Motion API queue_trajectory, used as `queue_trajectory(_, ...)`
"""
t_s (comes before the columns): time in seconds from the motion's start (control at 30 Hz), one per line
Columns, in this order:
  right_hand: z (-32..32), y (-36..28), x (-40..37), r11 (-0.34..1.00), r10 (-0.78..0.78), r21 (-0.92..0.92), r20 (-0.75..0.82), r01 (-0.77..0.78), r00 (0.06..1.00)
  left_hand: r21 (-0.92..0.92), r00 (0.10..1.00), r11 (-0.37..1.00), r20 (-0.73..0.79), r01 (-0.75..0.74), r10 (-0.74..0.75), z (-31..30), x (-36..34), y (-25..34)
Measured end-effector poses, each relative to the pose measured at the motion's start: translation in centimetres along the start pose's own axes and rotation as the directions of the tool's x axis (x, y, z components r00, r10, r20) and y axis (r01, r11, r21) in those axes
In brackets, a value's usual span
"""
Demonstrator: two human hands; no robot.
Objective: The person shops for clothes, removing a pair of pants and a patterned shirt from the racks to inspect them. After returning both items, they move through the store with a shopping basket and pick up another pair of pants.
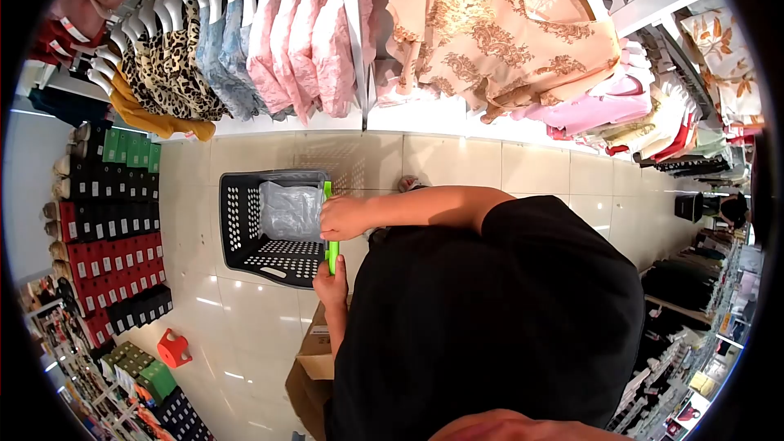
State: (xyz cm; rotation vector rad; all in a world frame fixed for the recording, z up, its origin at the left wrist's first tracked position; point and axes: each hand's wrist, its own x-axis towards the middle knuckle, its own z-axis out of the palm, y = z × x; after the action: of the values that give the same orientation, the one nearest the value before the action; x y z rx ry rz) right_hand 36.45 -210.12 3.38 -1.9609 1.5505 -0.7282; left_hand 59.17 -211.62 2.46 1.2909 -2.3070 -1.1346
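A dark grey perforated shopping basket is in front of me, low over the tiled floor. Its bright green handle runs along the side nearest me. My right hand is closed around the handle's upper part in the view. Lower down, my left hand is closed at the handle's other end, thumb along it. Inside the basket lies a crumpled clear plastic bag; what it contains, if anything, I cannot make out.
Hanging clothes line the rack above, beside a peach patterned blouse. Stacked shoe boxes stand at left, near a red stool. A cardboard box is close by my left arm.
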Motion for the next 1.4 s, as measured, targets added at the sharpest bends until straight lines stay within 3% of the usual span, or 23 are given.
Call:
queue_trajectory(0.2,-2.1,2.5,-5.3,0.998,-0.044,0.039,0.106,0.04,0.993,0.068,0.992,0.989,-0.005,0.129,-0.128,5.1,-2.7,4.7)
queue_trajectory(0.33,-3.1,3.3,-9.1,0.997,-0.067,0.047,0.147,0.061,0.987,0.101,0.996,0.991,-0.023,0.087,-0.085,8.4,-5.3,6.5)
queue_trajectory(0.37,-3.4,3.1,-9.9,0.998,-0.059,0.015,0.176,0.057,0.983,0.085,0.989,0.986,0.0,0.147,-0.147,8.4,-5.7,8.6)
queue_trajectory(0.47,-5.0,2.7,-11.6,0.997,-0.067,0.049,0.126,0.061,0.99,-0.049,0.988,0.991,-0.091,0.124,-0.129,9.9,-6.8,9.2)
queue_trajectory(0.53,-5.3,2.6,-12.6,0.996,-0.079,0.051,0.068,0.076,0.995,-0.098,0.981,0.976,0.005,0.192,-0.193,10.2,-7.3,8.1)
queue_trajectory(0.6,-4.8,2.7,-13.7,0.996,0.084,-0.022,0.137,-0.082,0.987,-0.097,0.989,0.985,0.054,0.139,-0.135,11.0,-8.4,9.6)
queue_trajectory(0.7,-4.5,2.2,-17.0,0.999,0.018,0.05,-0.034,-0.017,0.999,-0.224,0.981,0.962,0.147,0.157,-0.126,10.9,-9.6,11.6)
queue_trajectory(0.83,-4.4,0.5,-19.0,0.99,0.107,0.1,-0.089,-0.098,0.99,-0.089,0.978,0.989,0.184,0.12,-0.102,9.6,-10.4,13.6)
queue_trajectory(0.9,-5.1,0.1,-19.7,0.986,0.112,0.128,-0.067,-0.103,0.991,-0.024,0.953,0.991,0.277,0.135,-0.123,8.9,-10.6,13.2)
queue_trajectory(0.97,-6.9,0.6,-20.4,0.997,0.079,0.039,-0.331,-0.07,0.94,-0.029,0.95,0.998,0.308,0.052,-0.04,8.6,-10.2,10.6)
queue_trajectory(1.03,-11.5,-0.7,-21.3,0.978,0.194,0.015,-0.455,-0.21,0.869,-0.006,0.902,1.0,0.433,0.0,0.002,7.7,-9.3,10.0)
queue_trajectory(1.07,-13.5,-0.3,-22.0,0.974,0.174,-0.032,-0.534,-0.226,0.827,0.008,0.907,0.984,0.39,-0.175,0.158,7.4,-8.6,9.9)
queue_trajectory(1.13,-18.0,-1.0,-23.5,0.953,0.162,-0.086,-0.664,-0.29,0.73,0.014,0.89,0.956,0.368,-0.294,0.268,6.8,-6.2,10.6)
queue_trajectory(1.23,-25.3,-4.6,-25.6,0.898,0.112,-0.177,-0.794,-0.404,0.597,-0.091,0.79,0.835,0.282,-0.542,0.544,6.0,-1.6,17.3)
queue_trajectory(1.3,-29.3,-5.2,-26.7,0.814,-0.108,-0.37,-0.855,-0.448,0.508,-0.175,0.61,0.63,0.155,-0.757,0.777,5.5,2.2,24.0)
queue_trajectory(1.37,-33.1,-4.9,-27.9,0.733,-0.198,-0.448,-0.861,-0.512,0.469,-0.152,0.437,0.443,0.069,-0.884,0.897,5.8,5.7,30.9)
queue_trajectory(1.4,-34.5,-5.2,-28.0,0.73,-0.204,-0.448,-0.864,-0.516,0.461,-0.156,0.31,0.307,0.006,-0.939,0.951,5.5,7.0,35.3)
